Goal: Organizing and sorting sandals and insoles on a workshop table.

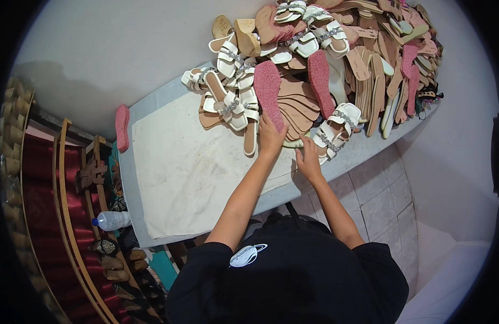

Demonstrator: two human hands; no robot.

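Holding the near end of a pink sole (267, 83), the left hand (272, 136) is partly closed around it, with thumb and fingers on its opposite sides, near the front edge of the table (133, 186). The sole's long axis runs across the table, and its broad rounded end points to the wall-side edge. The right hand (309, 157), half curled, is beside a pale sole (293, 144) at the front edge; whether it grips this one cannot be told.
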